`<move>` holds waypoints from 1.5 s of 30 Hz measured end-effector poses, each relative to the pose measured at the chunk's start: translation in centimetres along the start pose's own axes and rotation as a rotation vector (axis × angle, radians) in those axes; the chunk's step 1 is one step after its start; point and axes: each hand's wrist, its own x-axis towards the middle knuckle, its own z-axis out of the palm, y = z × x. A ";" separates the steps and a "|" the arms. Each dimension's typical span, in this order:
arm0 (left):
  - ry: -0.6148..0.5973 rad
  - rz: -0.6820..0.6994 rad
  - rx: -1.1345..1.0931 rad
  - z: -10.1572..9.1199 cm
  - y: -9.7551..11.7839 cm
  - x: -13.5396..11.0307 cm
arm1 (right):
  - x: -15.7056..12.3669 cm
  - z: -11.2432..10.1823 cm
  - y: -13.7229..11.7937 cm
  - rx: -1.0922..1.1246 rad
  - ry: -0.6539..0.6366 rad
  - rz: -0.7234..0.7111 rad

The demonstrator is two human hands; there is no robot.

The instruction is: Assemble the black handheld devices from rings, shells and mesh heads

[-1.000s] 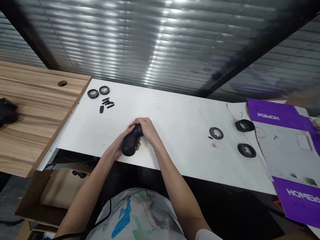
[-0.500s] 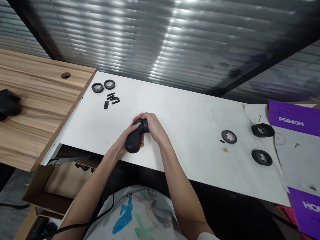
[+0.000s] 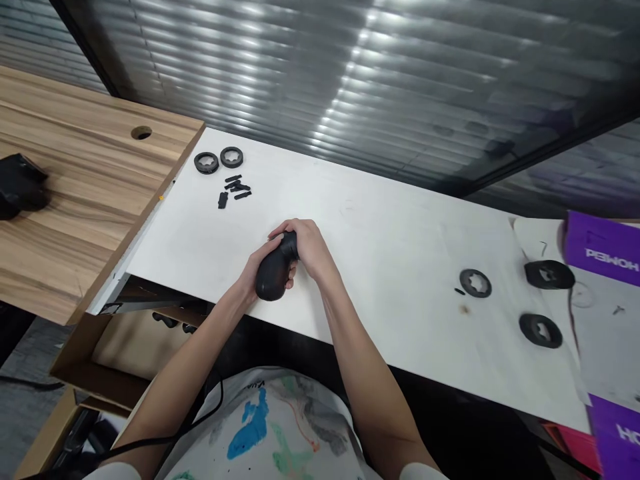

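We record the left hand (image 3: 253,268) closed around a black bulbous device (image 3: 273,275), the right hand (image 3: 311,247) gripping its narrower upper end, near the front edge of the white bench (image 3: 380,267); two black rings (image 3: 231,165) lie far left.

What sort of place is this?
Likely a workshop or assembly bench: black rings and loose small parts lie on a white table, with an open box lower down.
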 end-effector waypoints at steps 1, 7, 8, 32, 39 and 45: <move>0.002 0.017 -0.001 0.0 -0.1 0.0 | 0.0 0.1 -0.1 -0.020 0.000 -0.004; 0.008 -0.004 -0.033 0.3 0.0 0.0 | -0.2 0.3 -0.7 -0.099 0.029 0.008; 0.015 -0.004 -0.040 0.4 0.1 0.0 | -0.3 0.4 -0.6 -0.098 0.050 -0.001; 0.067 -0.046 -0.066 0.5 0.8 -0.2 | 0.6 0.6 0.5 0.008 -0.065 -0.220; 0.110 -0.030 -0.092 0.8 1.2 -0.3 | 0.7 1.0 0.1 -0.040 -0.074 -0.262; 0.096 0.024 -0.130 0.2 1.2 0.1 | 1.1 0.8 0.2 -0.064 -0.115 -0.339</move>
